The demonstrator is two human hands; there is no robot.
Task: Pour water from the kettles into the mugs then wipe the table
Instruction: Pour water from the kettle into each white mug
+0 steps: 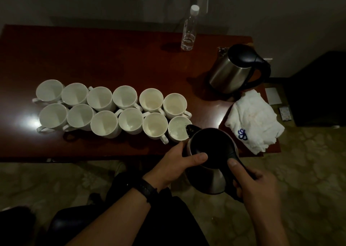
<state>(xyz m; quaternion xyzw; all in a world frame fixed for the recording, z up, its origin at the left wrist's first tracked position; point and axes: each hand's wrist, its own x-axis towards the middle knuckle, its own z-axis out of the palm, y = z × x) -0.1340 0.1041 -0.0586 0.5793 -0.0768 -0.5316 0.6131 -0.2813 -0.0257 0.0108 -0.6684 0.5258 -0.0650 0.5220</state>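
Note:
Several white mugs (pixel 104 108) stand in two rows on the dark wooden table (pixel 112 58). A steel kettle with a black lid (pixel 211 152) is tilted over the table's front edge, its spout at the rim of the rightmost front mug (pixel 177 129), which holds water. My right hand (pixel 256 187) grips the kettle's black handle. My left hand (pixel 179 167) holds the kettle's body, thumb lying on the lid. A second steel kettle (pixel 236 70) stands upright at the back right. A crumpled white cloth (pixel 254 118) with a blue mark lies at the table's right end.
A clear plastic bottle (pixel 189 28) with a white cap stands at the table's back edge. A white card (pixel 273 95) and a small packet (pixel 285 113) lie right of the cloth. A dark chair (pixel 322 88) stands at far right. Patterned floor lies below.

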